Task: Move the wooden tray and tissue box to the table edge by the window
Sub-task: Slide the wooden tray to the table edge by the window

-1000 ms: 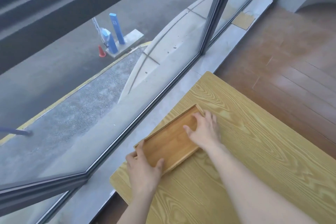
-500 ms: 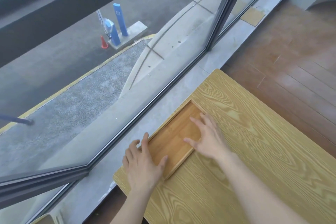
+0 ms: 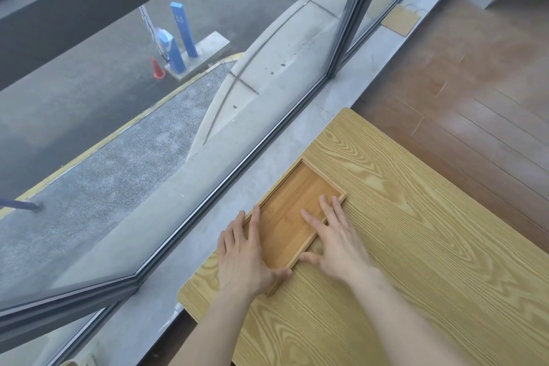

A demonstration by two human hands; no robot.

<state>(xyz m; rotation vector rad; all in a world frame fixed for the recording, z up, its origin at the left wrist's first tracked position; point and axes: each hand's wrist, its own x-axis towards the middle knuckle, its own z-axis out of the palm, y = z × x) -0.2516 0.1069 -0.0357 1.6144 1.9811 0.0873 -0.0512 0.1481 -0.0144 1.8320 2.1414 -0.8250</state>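
At the bench's left edge, along the window side, the wooden tray (image 3: 292,217) lies flat, its long side running flush with that edge and parallel to the grey sill (image 3: 208,235) beside it. Tray is empty, shallow, with a thin raised rim. Bench (image 3: 416,246) has a pale yellow wood-grain top; tray is a darker honey brown. Left hand (image 3: 243,258) lies over the near left corner of the tray, fingers spread flat and reaching past the rim toward the sill, thumb pressed along the near short end. Its grip is loose and open-palmed, resting on the tray rather than closed round it. Right hand (image 3: 335,244) lies flat too, fingers stretched onto the tray floor across the right rim, thumb on the bench just beside the near right part of the rim; grip wide open, clasping nothing. Both forearms come in from the near side, bare. Tissue box not in view. Beyond the sill, a large window (image 3: 148,172) with a dark frame post (image 3: 353,12) at the far side. Through the glass, well below: paved ground, two blue posts (image 3: 182,30) on a concrete pad, and a small orange cone (image 3: 157,68) just beside it. To the right of the bench, brown plank floor (image 3: 475,83).
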